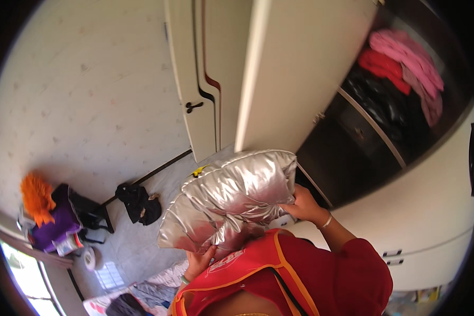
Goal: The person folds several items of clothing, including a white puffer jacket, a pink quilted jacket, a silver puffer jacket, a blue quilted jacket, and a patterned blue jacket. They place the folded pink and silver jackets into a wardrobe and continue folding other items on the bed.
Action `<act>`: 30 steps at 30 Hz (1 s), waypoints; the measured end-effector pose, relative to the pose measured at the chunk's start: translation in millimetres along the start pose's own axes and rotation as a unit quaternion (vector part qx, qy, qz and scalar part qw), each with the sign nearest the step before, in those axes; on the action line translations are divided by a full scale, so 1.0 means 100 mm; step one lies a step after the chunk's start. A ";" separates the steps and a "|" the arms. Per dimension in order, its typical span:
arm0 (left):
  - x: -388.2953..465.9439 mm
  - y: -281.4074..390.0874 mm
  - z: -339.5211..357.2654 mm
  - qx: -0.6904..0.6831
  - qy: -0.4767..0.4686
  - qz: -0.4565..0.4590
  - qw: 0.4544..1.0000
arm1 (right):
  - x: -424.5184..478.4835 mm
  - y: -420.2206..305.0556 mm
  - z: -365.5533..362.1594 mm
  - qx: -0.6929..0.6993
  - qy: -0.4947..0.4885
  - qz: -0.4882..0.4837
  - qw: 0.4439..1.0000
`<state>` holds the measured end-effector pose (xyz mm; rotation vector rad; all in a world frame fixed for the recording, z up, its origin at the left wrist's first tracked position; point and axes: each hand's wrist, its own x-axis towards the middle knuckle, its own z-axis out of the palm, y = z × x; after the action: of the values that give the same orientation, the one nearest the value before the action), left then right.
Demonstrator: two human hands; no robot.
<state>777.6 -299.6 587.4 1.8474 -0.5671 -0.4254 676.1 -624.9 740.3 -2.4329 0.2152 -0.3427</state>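
Note:
A folded, shiny silver puffer jacket [237,189] is held in front of my chest, with a small yellow and black mark on its far edge. My right hand [306,203] grips its right end, thumb on top. At the near left corner, my left hand [199,260] holds the jacket from below, its fingers partly hidden by the fabric. Beyond my right hand stands an open wardrobe with a dark interior. On its shelf lie folded clothes: a pink garment [407,55], a red garment [385,69] and a shiny black jacket [373,98].
An open wardrobe door [300,75] rises just past the jacket. A room door [185,79] with a dark handle is behind it. Left, a black bag [138,203] lies on the tiled floor near a purple-covered stand [59,229] bearing an orange fluffy item [37,197]. Clothes [150,294] lie at lower left.

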 end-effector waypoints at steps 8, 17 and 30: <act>-0.16 -0.29 -0.17 0.071 -0.022 0.024 0.997 | -0.13 -0.10 0.15 0.028 0.013 0.013 0.999; 0.13 -0.22 -0.31 0.064 -0.073 0.112 0.989 | -0.36 -0.16 0.15 0.048 0.078 0.126 0.988; 0.83 1.29 0.41 0.032 -0.215 0.349 0.912 | -1.14 -0.43 -0.60 -0.027 0.349 0.221 0.910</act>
<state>800.5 -414.7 693.6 1.4766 -1.4942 -0.3223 552.2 -600.0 791.2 -2.1275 1.0730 -0.9894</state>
